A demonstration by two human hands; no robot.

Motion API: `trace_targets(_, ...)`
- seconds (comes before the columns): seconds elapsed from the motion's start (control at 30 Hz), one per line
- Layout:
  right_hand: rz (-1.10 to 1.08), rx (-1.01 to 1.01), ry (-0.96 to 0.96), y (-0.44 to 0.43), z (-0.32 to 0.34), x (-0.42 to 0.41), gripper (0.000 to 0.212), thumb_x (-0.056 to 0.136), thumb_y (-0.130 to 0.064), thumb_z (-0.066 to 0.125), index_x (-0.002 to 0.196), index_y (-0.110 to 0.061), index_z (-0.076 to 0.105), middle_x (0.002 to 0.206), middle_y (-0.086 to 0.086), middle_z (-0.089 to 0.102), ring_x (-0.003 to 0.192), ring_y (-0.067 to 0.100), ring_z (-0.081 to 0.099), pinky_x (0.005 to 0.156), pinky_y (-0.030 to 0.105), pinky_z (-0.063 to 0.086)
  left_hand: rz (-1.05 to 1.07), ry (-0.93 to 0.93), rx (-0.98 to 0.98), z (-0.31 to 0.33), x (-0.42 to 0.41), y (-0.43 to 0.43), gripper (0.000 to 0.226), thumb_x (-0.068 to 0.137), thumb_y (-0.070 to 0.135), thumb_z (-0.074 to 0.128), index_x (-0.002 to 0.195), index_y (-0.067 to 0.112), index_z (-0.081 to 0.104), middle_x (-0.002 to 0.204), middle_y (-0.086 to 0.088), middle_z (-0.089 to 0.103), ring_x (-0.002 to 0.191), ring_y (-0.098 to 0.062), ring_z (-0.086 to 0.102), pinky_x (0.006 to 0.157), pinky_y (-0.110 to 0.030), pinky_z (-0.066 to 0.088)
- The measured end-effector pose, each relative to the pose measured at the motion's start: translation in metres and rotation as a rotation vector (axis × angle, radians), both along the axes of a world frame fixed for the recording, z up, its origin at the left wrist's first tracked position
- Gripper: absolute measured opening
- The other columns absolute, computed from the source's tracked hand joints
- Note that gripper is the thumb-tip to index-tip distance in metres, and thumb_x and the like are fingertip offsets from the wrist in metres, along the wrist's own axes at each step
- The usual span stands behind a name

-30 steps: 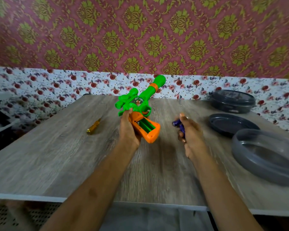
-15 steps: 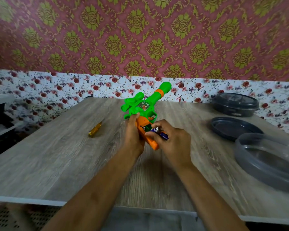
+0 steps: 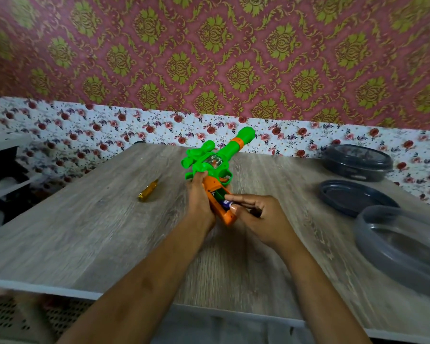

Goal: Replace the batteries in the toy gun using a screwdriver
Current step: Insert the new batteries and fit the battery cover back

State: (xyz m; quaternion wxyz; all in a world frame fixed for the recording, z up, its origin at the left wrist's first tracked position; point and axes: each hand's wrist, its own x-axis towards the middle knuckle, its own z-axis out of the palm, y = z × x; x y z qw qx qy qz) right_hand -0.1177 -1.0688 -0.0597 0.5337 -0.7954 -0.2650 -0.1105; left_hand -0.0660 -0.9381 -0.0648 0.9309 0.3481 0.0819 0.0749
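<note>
At the far left edge of the frame stands a white shelf point(image 3: 3, 145), partly cut off. To its right a grey wood-grain table point(image 3: 97, 232) fills the middle and lower part of the frame. On its left-centre part lies a screwdriver point(image 3: 148, 191) with a clear yellow handle, flat on the wood and well apart from both hands.

In the centre of the frame, the left hand point(image 3: 200, 202) is wrapped round the left side of the orange handle of the toy gun point(image 3: 216, 165), its fingers curled and holding it firmly. The gun is held above the table. Its green barrel points up and away toward the flowered wall, and the open battery slot in the handle faces the camera.

Just right of that, the right hand point(image 3: 261, 219) pinches a dark blue battery point(image 3: 227, 203) between a straight forefinger and the thumb. The other fingers are curled in. The battery sits at the mouth of the slot, partly inside it.

On the right side of the table are three dark dishes. A lidded round container point(image 3: 358, 162) is at the back near the wall. A shallow dark lid point(image 3: 353, 197) lies in front of it. A large grey see-through tub point(image 3: 402, 249) is nearest, at the right edge of the frame.
</note>
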Motion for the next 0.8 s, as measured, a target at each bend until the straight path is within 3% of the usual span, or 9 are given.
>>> trace_targets(0.07,-0.019,0.019,0.002,0.000,0.000,0.001,0.021,0.083,-0.004,0.065,0.099,-0.014,0.073,0.098,0.001,0.072,0.088,0.001,0.067,0.078,0.013,0.049,0.021,0.014,0.016,0.000,-0.001,-0.002,0.031,0.091,0.026,0.050,0.114,0.006,0.051,0.091,-0.017,0.063,0.071,-0.027,0.062,0.063,-0.035,0.053)
trace_targets(0.17,-0.089,0.070,0.013,0.003,-0.001,0.001,0.020,0.077,-0.002,0.070,0.081,-0.023,0.070,0.084,-0.006,0.071,0.081,0.006,0.066,0.075,0.018,0.048,0.089,0.019,0.051,-0.001,-0.002,-0.005,0.052,0.085,0.025,0.055,0.130,0.002,0.044,0.104,-0.021,0.063,0.071,-0.027,0.065,0.061,-0.034,0.055)
trace_targets(0.23,-0.160,0.122,-0.003,0.003,-0.001,0.001,0.025,0.072,-0.003,0.075,0.076,-0.022,0.060,0.080,-0.011,0.065,0.076,0.002,0.061,0.072,0.015,0.045,0.090,0.020,0.062,-0.001,-0.002,-0.005,0.050,0.088,0.024,0.052,0.133,0.003,0.043,0.096,-0.018,0.064,0.070,-0.025,0.064,0.061,-0.032,0.055)
trace_targets(0.3,-0.270,0.146,0.024,0.001,-0.001,0.004,0.036,0.064,-0.010,0.082,0.082,-0.018,0.051,0.081,-0.012,0.055,0.075,0.000,0.051,0.067,0.010,0.040,0.053,0.042,0.049,-0.002,-0.001,-0.005,0.049,0.088,0.026,0.052,0.132,0.006,0.044,0.087,-0.013,0.062,0.068,-0.024,0.062,0.059,-0.030,0.054)
trace_targets(0.37,-0.291,0.186,0.148,-0.002,-0.001,0.006,0.049,0.060,-0.013,0.085,0.090,-0.015,0.046,0.083,-0.009,0.048,0.078,0.004,0.046,0.066,0.014,0.039,0.035,0.056,0.056,-0.001,-0.004,-0.006,0.047,0.088,0.028,0.053,0.130,0.008,0.046,0.086,-0.013,0.063,0.069,-0.025,0.062,0.063,-0.032,0.053)
trace_targets(0.43,-0.278,0.196,0.299,-0.004,0.000,0.004,0.054,0.061,-0.013,0.085,0.097,-0.014,0.045,0.087,-0.005,0.047,0.078,0.006,0.045,0.064,0.019,0.038,0.025,0.057,0.093,-0.002,-0.006,-0.007,0.046,0.088,0.027,0.054,0.130,0.008,0.046,0.101,-0.019,0.064,0.077,-0.027,0.063,0.064,-0.033,0.054)
trace_targets(0.6,-0.282,0.146,0.617,-0.006,0.005,0.002,0.053,0.069,-0.017,0.079,0.107,-0.017,0.042,0.089,0.000,0.049,0.072,0.008,0.044,0.055,0.025,0.033,0.010,-0.002,0.060,-0.002,-0.008,-0.014,0.047,0.088,0.022,0.053,0.132,0.007,0.043,0.119,-0.024,0.058,0.085,-0.031,0.063,0.054,-0.029,0.056)
trace_targets(0.73,-0.225,0.051,0.705,-0.009,0.006,0.010,0.054,0.071,-0.020,0.077,0.111,-0.023,0.040,0.091,0.001,0.052,0.071,0.009,0.043,0.046,0.023,0.032,-0.056,0.003,0.089,-0.002,-0.011,-0.019,0.048,0.088,0.023,0.054,0.132,0.008,0.042,0.121,-0.025,0.058,0.087,-0.033,0.064,0.057,-0.031,0.057)
trace_targets(0.8,-0.176,0.109,0.739,-0.012,0.007,0.011,0.054,0.068,-0.027,0.079,0.109,-0.022,0.045,0.085,0.001,0.051,0.062,0.008,0.041,0.038,0.018,0.031,-0.070,-0.002,0.106,-0.001,-0.012,-0.019,0.045,0.089,0.024,0.053,0.130,0.008,0.043,0.113,-0.023,0.061,0.082,-0.031,0.065,0.055,-0.030,0.057)
